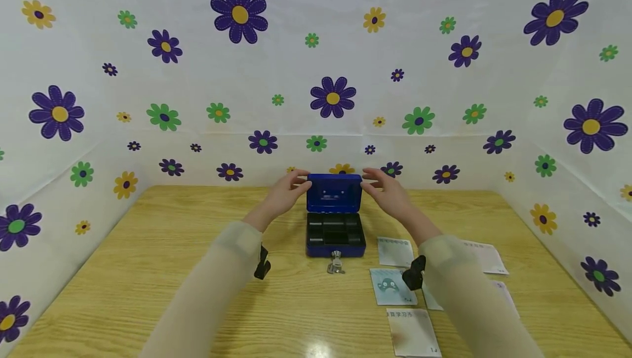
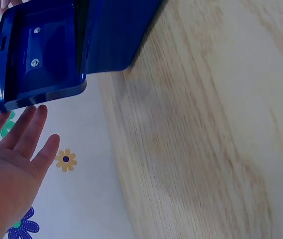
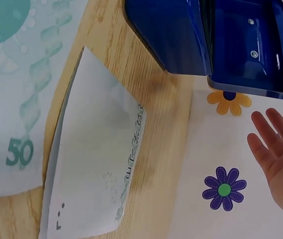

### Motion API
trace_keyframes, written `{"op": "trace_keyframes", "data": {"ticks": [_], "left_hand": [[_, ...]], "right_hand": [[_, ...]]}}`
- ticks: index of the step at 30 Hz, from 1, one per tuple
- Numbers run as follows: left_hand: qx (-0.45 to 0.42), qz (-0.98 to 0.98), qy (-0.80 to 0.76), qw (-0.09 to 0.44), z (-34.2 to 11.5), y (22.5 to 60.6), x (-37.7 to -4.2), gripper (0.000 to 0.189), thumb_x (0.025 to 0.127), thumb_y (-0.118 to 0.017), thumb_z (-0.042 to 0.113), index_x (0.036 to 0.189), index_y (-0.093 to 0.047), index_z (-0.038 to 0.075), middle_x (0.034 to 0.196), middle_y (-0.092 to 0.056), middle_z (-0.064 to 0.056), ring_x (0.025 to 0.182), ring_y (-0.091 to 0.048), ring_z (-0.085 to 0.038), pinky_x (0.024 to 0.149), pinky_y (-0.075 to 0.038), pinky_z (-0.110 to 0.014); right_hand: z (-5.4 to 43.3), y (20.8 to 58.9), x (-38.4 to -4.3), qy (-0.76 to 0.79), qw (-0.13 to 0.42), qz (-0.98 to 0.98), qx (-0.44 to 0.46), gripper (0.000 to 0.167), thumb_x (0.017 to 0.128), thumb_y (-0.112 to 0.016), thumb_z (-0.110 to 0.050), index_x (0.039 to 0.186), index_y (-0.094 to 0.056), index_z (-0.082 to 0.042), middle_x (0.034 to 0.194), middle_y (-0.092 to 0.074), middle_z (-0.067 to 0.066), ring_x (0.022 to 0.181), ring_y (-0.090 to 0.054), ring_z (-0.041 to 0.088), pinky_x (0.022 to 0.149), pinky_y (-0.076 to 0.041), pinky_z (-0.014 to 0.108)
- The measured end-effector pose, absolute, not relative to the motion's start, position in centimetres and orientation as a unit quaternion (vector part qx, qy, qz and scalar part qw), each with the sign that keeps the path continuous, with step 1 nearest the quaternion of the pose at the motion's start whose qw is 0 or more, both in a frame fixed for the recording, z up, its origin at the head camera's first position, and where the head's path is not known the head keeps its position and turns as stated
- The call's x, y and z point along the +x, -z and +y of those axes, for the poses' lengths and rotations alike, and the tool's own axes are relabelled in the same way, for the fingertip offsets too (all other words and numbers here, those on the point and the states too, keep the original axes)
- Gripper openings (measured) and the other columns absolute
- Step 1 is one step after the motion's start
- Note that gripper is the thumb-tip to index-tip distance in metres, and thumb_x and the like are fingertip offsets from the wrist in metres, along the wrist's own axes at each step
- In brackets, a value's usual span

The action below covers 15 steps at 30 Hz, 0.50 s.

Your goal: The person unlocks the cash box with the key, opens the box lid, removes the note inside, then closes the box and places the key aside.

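Observation:
A blue cash box (image 1: 336,251) stands on the table with its lid (image 1: 333,193) raised upright and its black compartment tray (image 1: 336,229) showing. A key with small metal pieces (image 1: 337,265) sits at the lock on the front. My left hand (image 1: 288,188) is at the lid's left edge, its thumb right at the upper corner and its fingers (image 2: 32,127) stretched out beside the lid. On the opposite side, my right hand (image 1: 387,188) has its thumb at the lid's right edge, with straight, spread fingers (image 3: 268,129) apart from it.
Several paper play notes lie on the table right of the box, among them a note with a green cartoon figure (image 1: 393,287) and a pale note (image 1: 415,333) nearer the front. My right sleeve covers some. A white flowered cloth (image 1: 316,62) hangs behind the wooden table (image 1: 173,248).

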<state>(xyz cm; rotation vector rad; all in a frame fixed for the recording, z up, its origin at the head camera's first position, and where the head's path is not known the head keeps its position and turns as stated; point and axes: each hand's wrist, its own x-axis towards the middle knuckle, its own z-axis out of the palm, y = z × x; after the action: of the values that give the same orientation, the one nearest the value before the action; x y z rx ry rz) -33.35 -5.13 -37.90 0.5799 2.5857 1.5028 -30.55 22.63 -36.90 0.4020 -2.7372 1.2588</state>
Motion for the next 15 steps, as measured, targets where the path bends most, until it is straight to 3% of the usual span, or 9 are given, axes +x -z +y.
{"op": "trace_keyframes", "data": {"ticks": [15], "left_hand": [[0.238, 0.865, -0.443, -0.001, -5.4, 38.1, -32.6, 0.034, 0.102, -0.053, 0.025, 0.133, -0.052, 0.013, 0.128, -0.059, -0.013, 0.11, -0.059, -0.03, 0.092, -0.049, -0.043]], "right_hand": [[22.3, 37.0, -29.5, -0.39, 0.088, -0.899, 0.179, 0.031, 0.1, -0.055, -0.014, 0.129, -0.055, 0.0, 0.123, -0.06, 0.019, 0.104, -0.061, 0.035, 0.087, -0.051, 0.048]]}}
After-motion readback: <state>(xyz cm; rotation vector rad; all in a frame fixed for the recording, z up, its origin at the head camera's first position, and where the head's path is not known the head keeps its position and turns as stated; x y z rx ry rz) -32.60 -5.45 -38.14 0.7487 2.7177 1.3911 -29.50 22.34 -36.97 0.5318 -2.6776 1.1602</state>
